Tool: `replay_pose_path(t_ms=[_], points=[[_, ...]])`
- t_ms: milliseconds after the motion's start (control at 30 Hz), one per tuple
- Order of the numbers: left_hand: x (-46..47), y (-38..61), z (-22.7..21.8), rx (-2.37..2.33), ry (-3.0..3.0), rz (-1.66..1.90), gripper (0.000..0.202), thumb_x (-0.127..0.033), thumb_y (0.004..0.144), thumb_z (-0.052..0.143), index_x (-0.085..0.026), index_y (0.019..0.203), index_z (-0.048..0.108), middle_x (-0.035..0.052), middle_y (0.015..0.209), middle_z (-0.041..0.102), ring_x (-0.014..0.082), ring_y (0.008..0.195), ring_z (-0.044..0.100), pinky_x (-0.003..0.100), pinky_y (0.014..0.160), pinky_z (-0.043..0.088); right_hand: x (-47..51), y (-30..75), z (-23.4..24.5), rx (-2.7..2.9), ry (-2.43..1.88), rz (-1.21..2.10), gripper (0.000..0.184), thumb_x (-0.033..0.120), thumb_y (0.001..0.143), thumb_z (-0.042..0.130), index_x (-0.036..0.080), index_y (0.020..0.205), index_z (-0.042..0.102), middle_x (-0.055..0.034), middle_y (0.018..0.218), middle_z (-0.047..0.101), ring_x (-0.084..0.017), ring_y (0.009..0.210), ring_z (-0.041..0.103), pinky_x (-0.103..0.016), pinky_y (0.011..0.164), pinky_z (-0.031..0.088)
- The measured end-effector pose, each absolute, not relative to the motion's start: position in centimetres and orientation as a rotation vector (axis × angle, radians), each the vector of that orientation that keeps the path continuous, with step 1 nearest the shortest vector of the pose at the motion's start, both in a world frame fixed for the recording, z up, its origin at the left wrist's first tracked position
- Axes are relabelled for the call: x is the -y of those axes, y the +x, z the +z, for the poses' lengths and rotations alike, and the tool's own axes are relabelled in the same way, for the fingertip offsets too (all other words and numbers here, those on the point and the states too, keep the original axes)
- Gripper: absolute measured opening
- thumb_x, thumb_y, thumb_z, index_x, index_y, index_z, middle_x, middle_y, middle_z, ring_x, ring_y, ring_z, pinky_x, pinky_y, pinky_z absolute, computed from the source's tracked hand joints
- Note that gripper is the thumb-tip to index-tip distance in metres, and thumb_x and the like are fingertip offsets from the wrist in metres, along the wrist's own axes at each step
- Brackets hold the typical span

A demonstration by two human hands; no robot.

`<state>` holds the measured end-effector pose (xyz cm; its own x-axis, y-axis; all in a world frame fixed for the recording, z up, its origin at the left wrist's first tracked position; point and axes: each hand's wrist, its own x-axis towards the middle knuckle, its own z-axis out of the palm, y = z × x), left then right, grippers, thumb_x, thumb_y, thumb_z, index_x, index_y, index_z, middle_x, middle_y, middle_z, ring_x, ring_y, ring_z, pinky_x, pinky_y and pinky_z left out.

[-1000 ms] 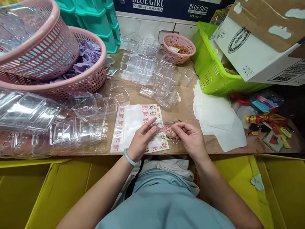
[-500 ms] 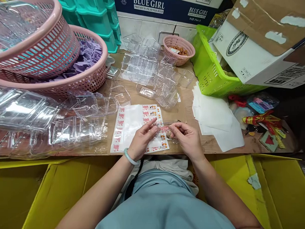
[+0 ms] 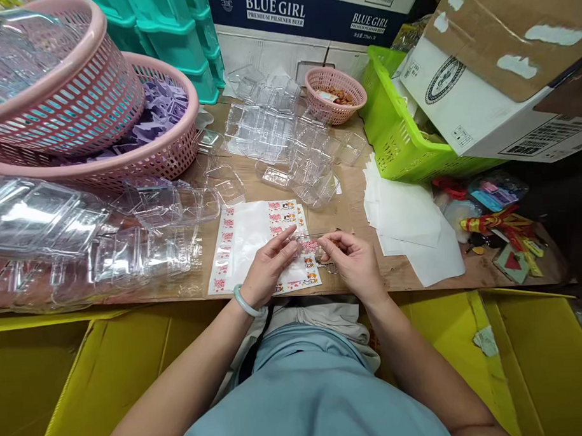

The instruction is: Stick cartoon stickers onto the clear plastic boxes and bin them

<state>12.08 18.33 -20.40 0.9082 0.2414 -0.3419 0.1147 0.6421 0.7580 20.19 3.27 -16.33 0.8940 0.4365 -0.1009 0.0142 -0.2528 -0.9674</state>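
My left hand (image 3: 268,269) and my right hand (image 3: 350,263) meet over the near edge of the table, both pinching a small clear plastic box (image 3: 312,246) that carries a pink sticker. Under them lies a sticker sheet (image 3: 253,235) with cartoon labels down its edges and a peeled white middle. A pale green bangle (image 3: 245,302) sits on my left wrist. Loose clear plastic boxes (image 3: 288,148) are scattered farther back on the table.
Two stacked pink baskets (image 3: 164,152) stand at the left, the lower holding purple pieces. Piles of clear trays (image 3: 57,232) lie in front of them. A small pink basket (image 3: 334,92), a green crate (image 3: 403,138), white paper sheets (image 3: 410,220) and yellow cartons (image 3: 539,362) surround the spot.
Both hands stay on the small clear box; my right hand's fingers have shifted slightly left along it. The view has drifted a little.
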Motion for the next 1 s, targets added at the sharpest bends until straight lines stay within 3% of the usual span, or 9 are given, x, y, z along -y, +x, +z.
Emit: replay_pose_path(t_ms=[200,433,533,600,667,800,933,1000], points=[[-17.8,12.3,-20.0,-0.451,0.993,0.099,0.057,-0.034,0.071,0.079,-0.024,0.125,0.062,0.0035,0.107,0.067,0.0165,0.101,0.061,0.032,0.097,0.044,-3.3,20.0,-16.0,0.508,-1.963,0.287,0.021,0.037,0.088,0.061,0.018,0.083,0.068,0.0022,0.061,0.061,-0.01,0.054,0.054,-0.021,0.053,0.042],[-16.7,12.7,-19.8,-0.513,1.157,0.207,0.058,-0.034,0.067,0.08,-0.018,0.12,0.061,0.0077,0.11,0.065,0.017,0.096,0.064,0.03,0.091,0.048,-3.5,18.6,-16.5,0.808,-2.227,-0.183,0.017,0.028,0.094,0.054,0.019,0.084,0.064,-0.003,0.079,0.071,-0.013,0.062,0.061,-0.024,0.062,0.044],[-16.6,12.6,-20.0,-0.5,1.159,0.215,0.057,-0.035,0.069,0.079,-0.018,0.12,0.06,0.0075,0.108,0.066,0.0181,0.097,0.064,0.031,0.09,0.049,-2.6,19.4,-17.1,0.71,-2.264,-0.274,0.01,0.03,0.092,0.057,0.02,0.091,0.06,0.0007,0.069,0.064,-0.012,0.056,0.056,-0.024,0.058,0.042],[-16.6,12.6,-20.2,-0.494,1.156,0.214,0.056,-0.037,0.071,0.077,-0.019,0.121,0.06,0.0072,0.108,0.066,0.0188,0.099,0.064,0.031,0.09,0.049,-1.8,20.1,-17.5,0.522,-2.255,-0.29,0.021,0.033,0.088,0.061,0.02,0.103,0.054,0.0046,0.063,0.055,-0.012,0.054,0.052,-0.024,0.057,0.043],[-16.5,12.6,-20.2,-0.496,1.157,0.216,0.056,-0.037,0.072,0.076,-0.019,0.122,0.059,0.0074,0.11,0.067,0.0192,0.1,0.064,0.032,0.091,0.049,-1.3,20.5,-17.9,0.361,-2.174,-0.229,0.042,0.039,0.084,0.065,0.02,0.117,0.046,0.004,0.07,0.053,-0.013,0.057,0.052,-0.025,0.058,0.046],[-15.9,12.3,-19.5,-0.486,1.171,0.246,0.054,-0.036,0.073,0.076,-0.019,0.121,0.059,0.0082,0.113,0.067,0.0199,0.104,0.064,0.032,0.094,0.049,-1.8,19.8,-18.6,0.307,-1.995,0.06,0.076,0.051,0.074,0.073,0.022,0.134,0.037,-0.0107,0.112,0.059,-0.02,0.088,0.062,-0.029,0.067,0.053],[-16.0,11.6,-18.2,-0.459,1.166,0.256,0.052,-0.035,0.073,0.077,-0.021,0.12,0.06,0.0077,0.116,0.068,0.0216,0.105,0.065,0.034,0.095,0.051,-2.3,19.4,-18.6,0.343,-1.757,0.354,0.05,0.053,0.085,0.061,0.023,0.124,0.053,-0.0082,0.11,0.065,-0.021,0.099,0.064,-0.033,0.085,0.053],[-16.5,11.6,-18.0,-0.422,1.207,0.262,0.052,-0.035,0.074,0.076,-0.022,0.121,0.06,0.0077,0.119,0.067,0.0228,0.107,0.065,0.035,0.096,0.051,-1.8,19.7,-18.2,0.399,-1.614,0.467,0.047,0.05,0.088,0.057,0.025,0.128,0.051,-0.0068,0.114,0.065,-0.02,0.105,0.063,-0.034,0.092,0.051]])
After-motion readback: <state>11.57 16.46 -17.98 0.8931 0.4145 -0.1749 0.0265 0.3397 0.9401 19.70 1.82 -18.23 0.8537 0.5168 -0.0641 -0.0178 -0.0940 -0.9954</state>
